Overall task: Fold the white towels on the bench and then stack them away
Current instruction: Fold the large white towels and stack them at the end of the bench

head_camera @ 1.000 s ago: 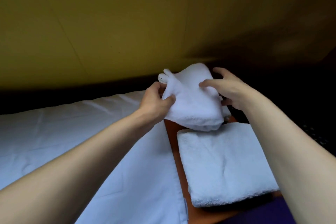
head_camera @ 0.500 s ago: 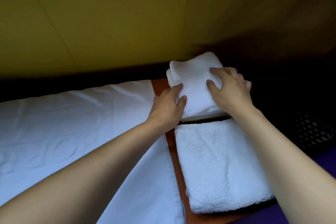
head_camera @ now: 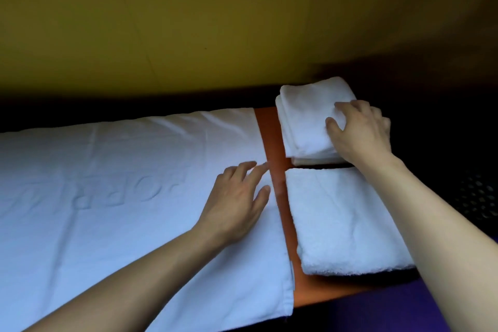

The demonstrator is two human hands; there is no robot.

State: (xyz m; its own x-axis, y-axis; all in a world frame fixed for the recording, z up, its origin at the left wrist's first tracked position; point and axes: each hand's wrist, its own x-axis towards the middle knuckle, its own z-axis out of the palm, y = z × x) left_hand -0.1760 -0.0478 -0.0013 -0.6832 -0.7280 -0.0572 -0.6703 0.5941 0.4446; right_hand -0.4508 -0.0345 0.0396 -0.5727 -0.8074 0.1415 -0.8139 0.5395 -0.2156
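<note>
A small folded white towel [head_camera: 304,118] lies at the far right end of the orange bench [head_camera: 272,132], on top of another folded piece. My right hand [head_camera: 361,129] rests on its right part, fingers spread and pressing down. A larger folded white towel [head_camera: 342,221] lies just in front of it on the bench. My left hand [head_camera: 237,202] hovers open, fingers apart, over the right edge of a large flat white towel [head_camera: 107,197] spread over the bench to the left. That hand holds nothing.
A yellow wall [head_camera: 188,21] rises behind the bench. A dark gap runs along the wall's base. A dark perforated surface [head_camera: 477,197] sits at the right. A purple surface [head_camera: 377,312] lies in front of the bench's near edge.
The small folded towel has been set down on the far pile. My left hand has let go of it and moved left and nearer, over the flat towel. My right hand stays on it.
</note>
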